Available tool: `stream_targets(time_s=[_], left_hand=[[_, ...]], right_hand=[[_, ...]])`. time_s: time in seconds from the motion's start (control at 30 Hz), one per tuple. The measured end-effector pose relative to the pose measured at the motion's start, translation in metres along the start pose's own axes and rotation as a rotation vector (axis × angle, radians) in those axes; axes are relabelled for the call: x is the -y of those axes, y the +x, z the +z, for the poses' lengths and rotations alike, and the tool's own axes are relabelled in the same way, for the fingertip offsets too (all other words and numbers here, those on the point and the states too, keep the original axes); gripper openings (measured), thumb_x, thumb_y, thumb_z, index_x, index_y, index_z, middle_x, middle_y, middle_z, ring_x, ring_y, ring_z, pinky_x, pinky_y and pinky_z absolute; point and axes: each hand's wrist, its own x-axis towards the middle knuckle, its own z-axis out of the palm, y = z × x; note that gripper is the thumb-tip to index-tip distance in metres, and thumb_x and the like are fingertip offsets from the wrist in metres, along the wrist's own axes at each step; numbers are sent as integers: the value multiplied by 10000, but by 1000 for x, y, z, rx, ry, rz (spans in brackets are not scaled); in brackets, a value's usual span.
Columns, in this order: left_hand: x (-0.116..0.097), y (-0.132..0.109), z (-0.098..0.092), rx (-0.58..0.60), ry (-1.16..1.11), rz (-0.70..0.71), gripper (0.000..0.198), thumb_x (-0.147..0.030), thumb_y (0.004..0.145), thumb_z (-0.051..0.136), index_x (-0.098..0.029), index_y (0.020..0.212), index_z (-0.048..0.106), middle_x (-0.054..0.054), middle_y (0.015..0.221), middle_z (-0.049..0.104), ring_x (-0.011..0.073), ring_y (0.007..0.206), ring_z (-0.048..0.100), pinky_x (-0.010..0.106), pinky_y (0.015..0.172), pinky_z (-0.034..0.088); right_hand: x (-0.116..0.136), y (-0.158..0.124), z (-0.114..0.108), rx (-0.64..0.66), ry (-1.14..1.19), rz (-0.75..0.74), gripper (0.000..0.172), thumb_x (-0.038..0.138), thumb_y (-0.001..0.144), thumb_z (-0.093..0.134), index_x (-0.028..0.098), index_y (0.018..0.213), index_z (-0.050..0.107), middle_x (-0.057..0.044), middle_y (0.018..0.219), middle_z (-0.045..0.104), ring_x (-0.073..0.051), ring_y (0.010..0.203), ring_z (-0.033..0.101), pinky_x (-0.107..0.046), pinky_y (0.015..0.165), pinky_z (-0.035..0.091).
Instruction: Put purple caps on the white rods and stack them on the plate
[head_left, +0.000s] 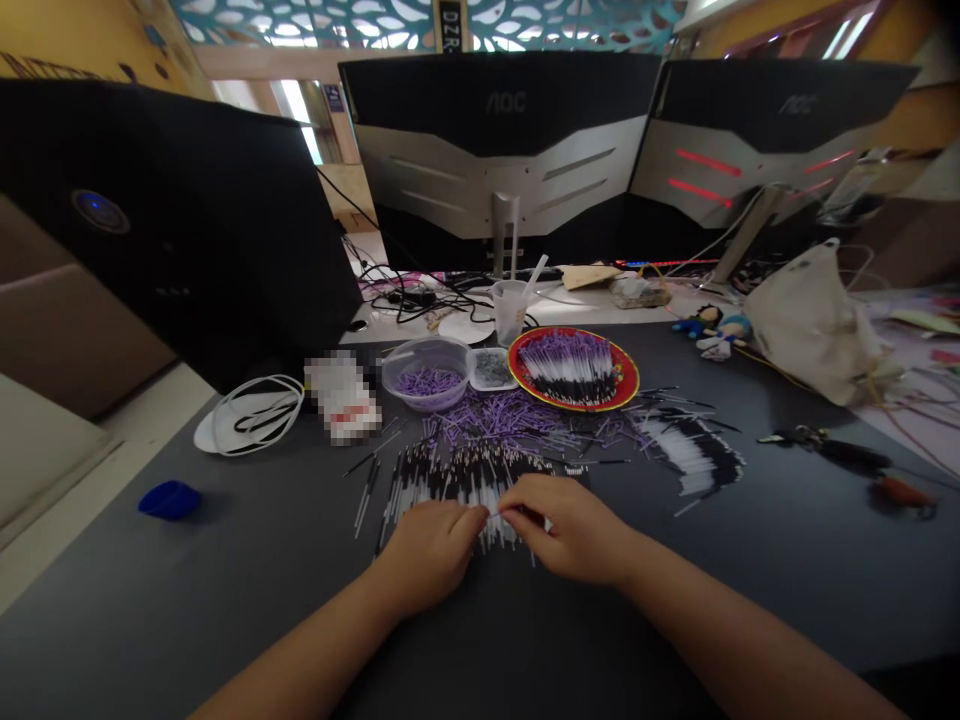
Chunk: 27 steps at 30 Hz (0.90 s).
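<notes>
My left hand (435, 550) is closed, with thumb and forefinger pinched together. Facing it, my right hand (574, 530) pinches too, its fingertips almost meeting the left ones. Between them runs a short piece of a thin pale stick, mostly covered by the fingers. Just beyond and under my hands lies a spread of thin black-and-white sticks (420, 475). A heap of small purple pieces (502, 420) lies behind these sticks. Farther right is a second group of black-and-white sticks (694, 455).
A red plate (634, 380) bears purple-topped sticks. Beside it stand a small white tray (491, 384), a clear bowl (397, 390) of purple pieces and a plastic cup (510, 310). A blue cap (169, 500), coiled cable (255, 415) and pliers (840, 450) lie outward. Monitors (502, 130) stand behind.
</notes>
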Motion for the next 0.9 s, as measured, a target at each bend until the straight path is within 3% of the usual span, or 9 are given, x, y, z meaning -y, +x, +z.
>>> stream_targets(time_s=[0.17, 0.27, 0.43, 0.57, 0.67, 0.73, 0.83, 0.9], left_hand=[[-2, -2, -2, -21, 51, 24, 175, -89, 851, 384, -158, 945, 514, 3, 589, 573, 165, 482, 505, 273, 479, 314], [-4, -2, -5, 29, 33, 57, 194, -76, 855, 364, -156, 974, 495, 2, 611, 590, 174, 487, 517, 283, 482, 327], [-8, -2, -6, 18, 25, 72, 226, -59, 867, 346, -121, 1037, 481, 19, 652, 618, 168, 504, 537, 293, 495, 363], [-3, -1, -9, -12, 74, 127, 246, -42, 858, 359, -92, 1056, 497, 47, 705, 637, 168, 565, 573, 307, 545, 406], [4, 2, -12, 49, 115, 165, 266, -61, 868, 372, -91, 1097, 505, 59, 763, 653, 176, 592, 583, 316, 548, 414], [8, 4, -13, 80, 94, 145, 285, -67, 866, 389, -106, 1121, 512, 58, 799, 658, 177, 630, 595, 318, 576, 423], [11, 7, -14, 40, 19, 56, 252, -74, 862, 408, -129, 1055, 562, 67, 850, 663, 180, 726, 607, 328, 663, 446], [12, 8, -14, -22, -17, 6, 227, -92, 860, 435, -148, 1012, 594, 83, 954, 657, 197, 869, 601, 352, 775, 448]], right_hand=[[4, -3, -3, 203, -325, -71, 126, 142, 827, 446, 180, 837, 566, -37, 745, 640, -149, 633, 554, -271, 556, 327], [9, -4, -6, 228, -312, -48, 122, 169, 853, 424, 178, 819, 542, -27, 712, 629, -138, 595, 538, -272, 534, 298], [15, -2, -9, 196, -41, 81, 139, 203, 881, 424, 180, 833, 552, -8, 672, 605, -122, 600, 555, -231, 554, 350], [9, 0, 4, 189, 380, 347, 126, 189, 865, 433, 192, 808, 546, 32, 613, 569, -89, 516, 564, -191, 509, 396], [0, 3, 19, 222, 696, 566, 99, 206, 853, 438, 187, 798, 518, 48, 583, 555, -76, 433, 540, -172, 426, 388], [-6, 6, 21, 244, 781, 602, 71, 225, 844, 465, 183, 826, 520, 53, 564, 550, -71, 417, 522, -168, 416, 387], [-20, 8, 9, 183, 648, 505, 134, 282, 857, 478, 179, 845, 564, 35, 580, 558, -79, 461, 520, -190, 462, 407], [-35, 9, -6, 34, 407, 458, 174, 308, 870, 466, 184, 831, 581, 12, 621, 579, -97, 510, 526, -216, 501, 402]])
